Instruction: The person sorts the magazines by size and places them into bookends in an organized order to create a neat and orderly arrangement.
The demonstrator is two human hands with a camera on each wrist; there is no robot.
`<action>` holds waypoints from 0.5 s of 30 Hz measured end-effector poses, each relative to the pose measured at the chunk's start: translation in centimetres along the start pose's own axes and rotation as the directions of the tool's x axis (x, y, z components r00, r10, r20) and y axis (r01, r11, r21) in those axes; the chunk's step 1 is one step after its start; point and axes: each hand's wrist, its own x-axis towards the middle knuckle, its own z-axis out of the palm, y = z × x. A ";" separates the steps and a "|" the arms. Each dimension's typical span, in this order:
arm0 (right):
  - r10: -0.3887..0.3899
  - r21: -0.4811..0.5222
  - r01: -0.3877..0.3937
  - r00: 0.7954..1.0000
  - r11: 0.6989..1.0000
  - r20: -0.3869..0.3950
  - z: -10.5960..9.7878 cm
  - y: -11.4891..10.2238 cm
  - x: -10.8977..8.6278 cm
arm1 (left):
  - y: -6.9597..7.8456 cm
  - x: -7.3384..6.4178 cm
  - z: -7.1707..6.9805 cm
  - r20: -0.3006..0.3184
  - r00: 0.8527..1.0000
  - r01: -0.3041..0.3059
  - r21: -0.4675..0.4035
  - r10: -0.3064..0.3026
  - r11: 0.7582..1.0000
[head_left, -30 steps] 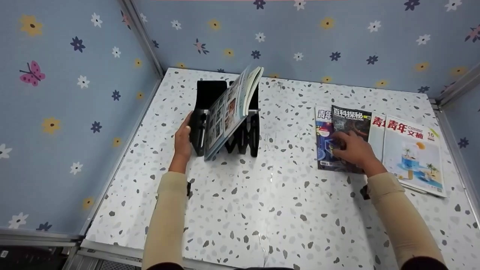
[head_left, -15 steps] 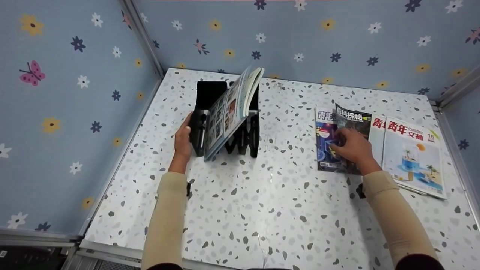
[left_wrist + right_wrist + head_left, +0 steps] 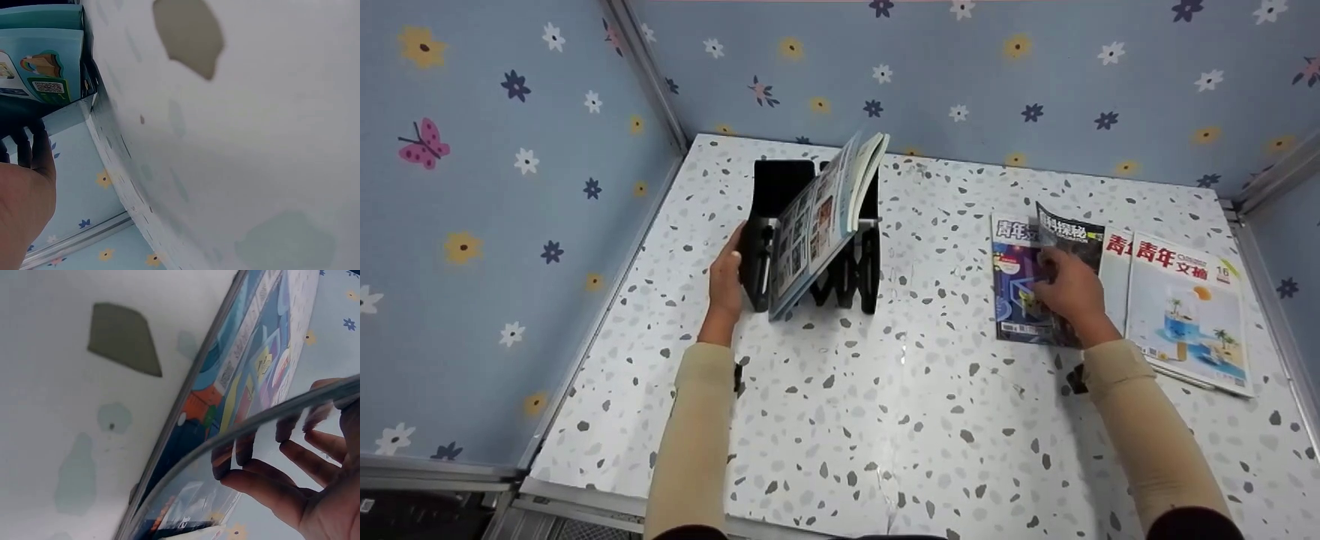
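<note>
A black desktop file rack (image 3: 782,187) stands at the back left, with several light-blue magazines (image 3: 819,229) leaning to the right inside it. My left hand (image 3: 725,283) rests against the rack's outer left side, fingers extended; the left wrist view shows its fingertips (image 3: 40,126) at the dark wall. On the right, my right hand (image 3: 1076,294) holds the left edge of a black-covered magazine (image 3: 1069,230), which bends upward. Its glossy surface mirrors my fingers in the right wrist view. Partly under it lies a blue-purple magazine (image 3: 1014,292).
Right of the black magazine, white magazines (image 3: 1189,300) with red titles overlap in a flat stack. Speckled white tabletop (image 3: 930,405) lies between the rack and the magazines. Flowered blue panels (image 3: 952,82) enclose the back and sides.
The left edge of the black magazine has risen and curled to the right with my right hand, uncovering more of the blue-purple magazine. My left hand and the rack stay put.
</note>
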 end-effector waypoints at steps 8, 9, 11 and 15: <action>0.084 0.059 -0.081 0.995 0.995 -0.050 -1.1 -0.2 -0.8 | -0.1 0.0 0.1 -0.005 1.000 -0.004 -0.011 0.004 1.000; 0.091 0.076 -0.086 0.994 0.993 -0.059 -1.2 -0.2 -0.9 | -0.1 0.0 0.0 -0.008 1.000 0.001 -0.009 -0.001 1.000; 0.101 0.112 -0.092 0.992 0.989 -0.076 -1.5 -0.2 -1.1 | -0.1 0.0 0.0 -0.013 1.000 0.011 0.004 -0.011 1.000; 0.120 0.173 -0.099 0.986 0.980 -0.112 -2.0 -0.2 -1.4 | -0.2 0.1 -0.1 -0.011 1.000 0.004 0.017 -0.003 1.000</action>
